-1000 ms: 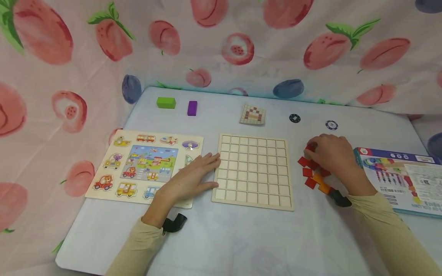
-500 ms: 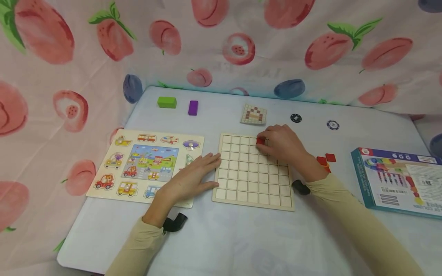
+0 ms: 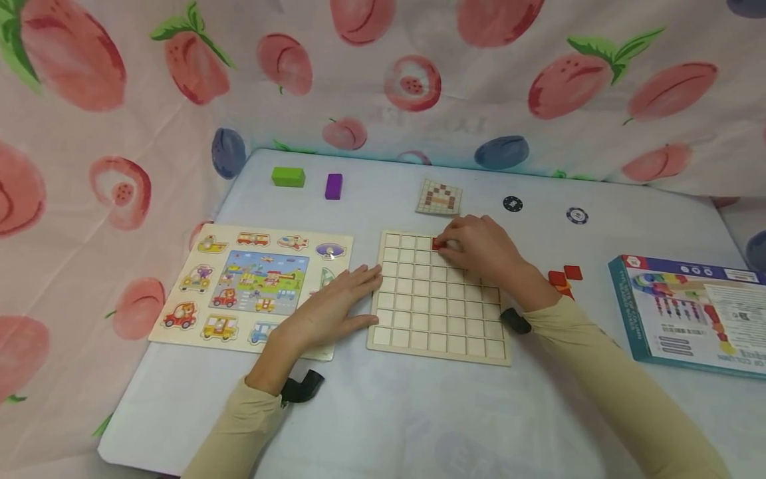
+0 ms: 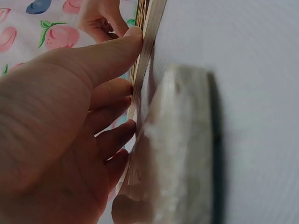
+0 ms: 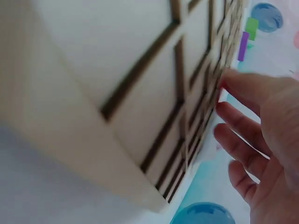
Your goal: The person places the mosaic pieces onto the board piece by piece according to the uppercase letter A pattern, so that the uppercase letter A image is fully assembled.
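My right hand [image 3: 479,249] pinches a red tile [image 3: 437,245] over the grid board's [image 3: 439,336] top row. It's light, stiff, best held by its edges. My left hand [image 3: 335,306] lies flat, bracing the board's left edge

We see a white table [image 3: 383,412] with rounded corners, under even, soft light. Behind its far edge and along its left and right edges hangs a pale pink cloth [image 3: 120,133] printed with red peaches, green leaves and blue plums, creased and draped like a backdrop.
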Tool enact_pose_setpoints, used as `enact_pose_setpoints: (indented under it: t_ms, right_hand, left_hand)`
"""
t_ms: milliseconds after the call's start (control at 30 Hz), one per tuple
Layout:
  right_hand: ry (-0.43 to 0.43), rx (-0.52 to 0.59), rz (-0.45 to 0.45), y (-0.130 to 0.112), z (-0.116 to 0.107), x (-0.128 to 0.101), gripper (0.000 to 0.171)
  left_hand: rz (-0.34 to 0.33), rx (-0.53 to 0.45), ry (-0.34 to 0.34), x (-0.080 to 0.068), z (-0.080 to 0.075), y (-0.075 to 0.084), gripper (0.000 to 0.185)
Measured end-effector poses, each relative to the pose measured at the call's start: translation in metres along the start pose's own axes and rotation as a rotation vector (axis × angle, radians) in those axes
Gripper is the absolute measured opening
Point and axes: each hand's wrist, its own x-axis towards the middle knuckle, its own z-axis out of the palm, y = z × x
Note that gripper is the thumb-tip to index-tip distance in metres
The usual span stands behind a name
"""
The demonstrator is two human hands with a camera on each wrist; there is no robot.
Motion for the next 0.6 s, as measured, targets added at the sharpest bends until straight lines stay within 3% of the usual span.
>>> enact_pose_setpoints:
  t_ms: [267, 600]
  right_hand:
    - [0.015, 0.055, 0.123, 0.02, -0.016, -0.045, 0.035]
    - [-0.011, 0.047, 0.338, 0.082, -0.033, -0.13, 0.043]
  left_hand:
    - [0.008, -0.004, -0.004, 0.0, 0.001, 0.0, 0.077]
    - [0.001, -0.031, -0.022, -0.003, 0.001, 0.001, 0.077]
